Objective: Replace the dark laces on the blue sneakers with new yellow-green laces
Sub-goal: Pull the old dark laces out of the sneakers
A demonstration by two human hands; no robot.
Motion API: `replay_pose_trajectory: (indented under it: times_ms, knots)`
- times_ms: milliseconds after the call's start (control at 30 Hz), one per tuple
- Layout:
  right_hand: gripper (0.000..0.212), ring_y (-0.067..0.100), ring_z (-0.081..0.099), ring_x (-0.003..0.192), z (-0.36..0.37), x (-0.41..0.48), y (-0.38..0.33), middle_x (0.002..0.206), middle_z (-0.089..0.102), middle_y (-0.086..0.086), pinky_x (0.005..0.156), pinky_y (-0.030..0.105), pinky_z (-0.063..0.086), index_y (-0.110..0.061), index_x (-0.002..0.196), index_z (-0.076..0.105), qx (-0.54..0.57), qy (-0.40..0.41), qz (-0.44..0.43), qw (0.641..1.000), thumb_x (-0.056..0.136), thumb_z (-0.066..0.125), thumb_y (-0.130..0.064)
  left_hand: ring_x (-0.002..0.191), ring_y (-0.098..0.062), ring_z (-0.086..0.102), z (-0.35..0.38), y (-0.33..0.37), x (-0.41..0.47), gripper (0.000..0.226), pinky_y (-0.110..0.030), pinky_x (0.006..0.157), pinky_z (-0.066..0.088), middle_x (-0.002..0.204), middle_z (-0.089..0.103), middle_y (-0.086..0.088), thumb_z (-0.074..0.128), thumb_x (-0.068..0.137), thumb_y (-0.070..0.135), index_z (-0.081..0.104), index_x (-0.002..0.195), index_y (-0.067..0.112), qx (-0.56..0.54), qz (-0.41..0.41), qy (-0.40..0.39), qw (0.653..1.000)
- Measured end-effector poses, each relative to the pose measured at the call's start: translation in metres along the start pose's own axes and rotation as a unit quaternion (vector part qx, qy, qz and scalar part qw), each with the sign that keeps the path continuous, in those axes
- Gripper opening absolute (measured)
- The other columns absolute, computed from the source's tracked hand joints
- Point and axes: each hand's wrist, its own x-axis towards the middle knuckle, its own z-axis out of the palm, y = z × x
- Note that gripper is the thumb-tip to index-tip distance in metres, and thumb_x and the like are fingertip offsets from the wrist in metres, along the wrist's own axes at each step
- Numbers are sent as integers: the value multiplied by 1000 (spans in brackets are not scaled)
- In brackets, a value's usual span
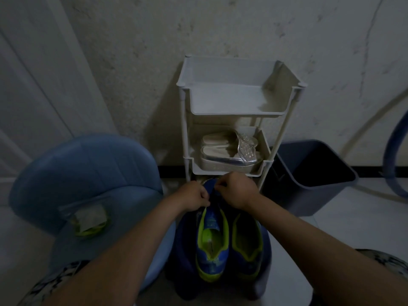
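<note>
Below the tray of sandals, left hand and right hand tight on sneaker.

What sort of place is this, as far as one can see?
Probably a home entrance or utility corner: a white shoe rack with silver sandals stands against a rough wall near a door, and a dark bin sits on the tiled floor.

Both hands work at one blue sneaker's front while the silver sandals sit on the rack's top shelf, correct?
No. The head view shows the silver sandals on the shelf below the rack's top one. The left hand and right hand do work at the blue sneaker's front.
</note>
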Motion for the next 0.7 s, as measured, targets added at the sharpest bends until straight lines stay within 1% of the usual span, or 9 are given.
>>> replay_pose_trajectory:
  times_ms: [100, 167, 233, 300, 433, 500, 567, 633, 700]
  knots:
    - [20, 21, 66, 92, -3, 0, 0, 100, 71, 2, 69, 26, 44, -25, 97, 73, -50, -41, 18, 998, 91, 56, -34, 84, -4, 59, 2, 3, -2, 12, -18, 75, 43, 89, 66, 8, 74, 85, 21, 75, 94, 13, 6, 4, 3, 1000]
    - [19, 24, 66, 93, -6, 0, 3, 100, 69, 5, 71, 29, 45, -21, 92, 69, -86, -63, 45, 993, 87, 57, -35, 77, -4, 61, 5, 2, -1, 11, -17, 66, 46, 90, 69, 6, 78, 81, 22, 74, 90, 18, -1, -10, -2, 1000]
    - [24, 26, 66, 96, -8, -1, 7, 102, 68, 7, 74, 31, 48, -17, 94, 66, -106, -57, 74, 990, 85, 58, -37, 69, -8, 63, 6, 2, 0, 12, -19, 56, 50, 88, 69, 2, 78, 76, 15, 69, 81, 22, -25, -41, -1, 999]
    - [29, 27, 66, 96, -10, 0, 11, 102, 68, 7, 79, 34, 53, -14, 98, 66, -119, -45, 92, 988, 85, 57, -38, 69, -11, 64, 4, 1, 1, 16, -21, 54, 51, 87, 68, 1, 73, 75, 10, 66, 75, 24, -29, -59, 10, 998]
    - [27, 25, 67, 95, -11, 2, 14, 104, 69, 6, 82, 39, 57, -18, 102, 69, -105, -29, 105, 988, 85, 56, -34, 66, -11, 62, 4, 4, 1, 17, -20, 51, 50, 91, 68, 0, 68, 78, 8, 67, 79, 25, -28, -57, 2, 998]
    - [29, 25, 67, 99, -13, 2, 14, 110, 68, 4, 83, 39, 57, -22, 109, 69, -113, -3, 91, 989, 84, 58, -31, 66, -10, 61, 6, 7, -1, 17, -20, 51, 49, 96, 67, -1, 67, 80, 8, 67, 87, 23, -22, -53, -5, 998]
    - [38, 24, 64, 106, -14, 2, 14, 120, 65, 4, 86, 39, 56, -26, 119, 67, -104, 1, 41, 994, 82, 62, -26, 74, -11, 60, 8, 7, -2, 19, -19, 58, 48, 98, 65, 1, 67, 81, 9, 66, 95, 22, -11, -36, 4, 999]
    - [44, 23, 62, 111, -13, 1, 10, 125, 63, 0, 88, 37, 55, -30, 124, 65, -84, -54, -24, 995, 81, 64, -21, 82, -13, 59, 12, 8, -3, 20, -19, 62, 44, 95, 64, 0, 66, 80, 8, 63, 95, 20, 12, -9, 24, 1000]
    - [38, 21, 62, 109, -8, -1, 6, 120, 66, -2, 85, 32, 53, -34, 118, 67, -87, -126, -53, 987, 83, 61, -21, 81, -16, 60, 16, 8, -4, 18, -20, 54, 39, 83, 62, 1, 66, 78, 6, 59, 80, 22, 35, 15, 38, 999]
